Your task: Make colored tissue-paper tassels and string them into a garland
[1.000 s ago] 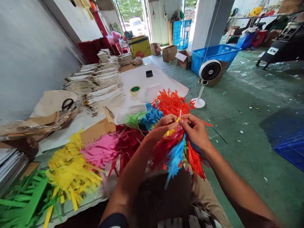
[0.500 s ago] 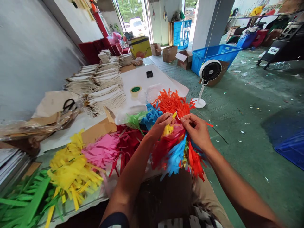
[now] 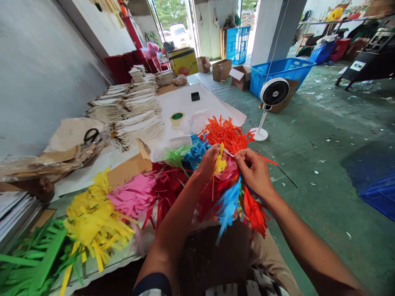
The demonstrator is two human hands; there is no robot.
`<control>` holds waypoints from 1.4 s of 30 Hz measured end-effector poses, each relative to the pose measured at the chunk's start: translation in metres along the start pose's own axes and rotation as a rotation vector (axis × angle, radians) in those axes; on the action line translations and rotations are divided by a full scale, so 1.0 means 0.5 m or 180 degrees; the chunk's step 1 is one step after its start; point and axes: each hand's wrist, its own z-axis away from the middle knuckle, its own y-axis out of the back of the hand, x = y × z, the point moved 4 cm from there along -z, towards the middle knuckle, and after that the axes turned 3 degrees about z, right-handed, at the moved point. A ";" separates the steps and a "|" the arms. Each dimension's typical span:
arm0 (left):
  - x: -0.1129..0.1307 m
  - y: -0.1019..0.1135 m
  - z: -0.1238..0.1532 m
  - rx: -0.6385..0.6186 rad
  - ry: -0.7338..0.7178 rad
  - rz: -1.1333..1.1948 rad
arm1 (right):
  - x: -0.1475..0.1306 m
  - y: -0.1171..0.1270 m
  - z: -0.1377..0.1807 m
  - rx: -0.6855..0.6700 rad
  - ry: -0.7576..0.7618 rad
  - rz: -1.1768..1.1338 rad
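Note:
My left hand (image 3: 208, 163) is closed on a yellow paper tassel (image 3: 220, 165), its folded top poking up by the fingers. From there a short white string (image 3: 228, 152) runs to my right hand (image 3: 254, 169), which pinches it between thumb and forefinger. Below the hands hang a light blue tassel (image 3: 230, 204), a red-orange tassel (image 3: 256, 213) and a pink one (image 3: 228, 169). How these join the string is hidden. Just behind the hands lies a heap of orange-red fringed paper (image 3: 226, 133), beside blue fringe (image 3: 199, 151).
Yellow fringe (image 3: 98, 218), pink fringe (image 3: 134, 195) and green fringe (image 3: 37, 255) lie along the table at left. Behind are a clear plastic tray (image 3: 160, 150), tape roll (image 3: 177, 116), phone (image 3: 195, 96), stacked off-white bundles (image 3: 142, 111) and scissors (image 3: 91, 135). A white fan (image 3: 274, 92) stands to the right.
The yellow tassel has turned more upright and shows more below my left fingers. The white string now stretches straighter between the hands. My left hand has shifted slightly.

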 end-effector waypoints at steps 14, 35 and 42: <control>0.000 -0.010 -0.001 0.0079 -0.0249 -0.0084 | 0.027 0.008 0.002 0.0057 -0.0253 -0.0451; -0.013 -0.027 0.002 -0.0033 -0.0286 -0.0775 | 0.026 0.012 -0.005 0.0474 -0.0227 -0.0625; -0.005 -0.052 0.011 -0.0204 -0.0182 -0.0952 | 0.030 0.012 -0.008 0.0478 -0.0306 -0.0544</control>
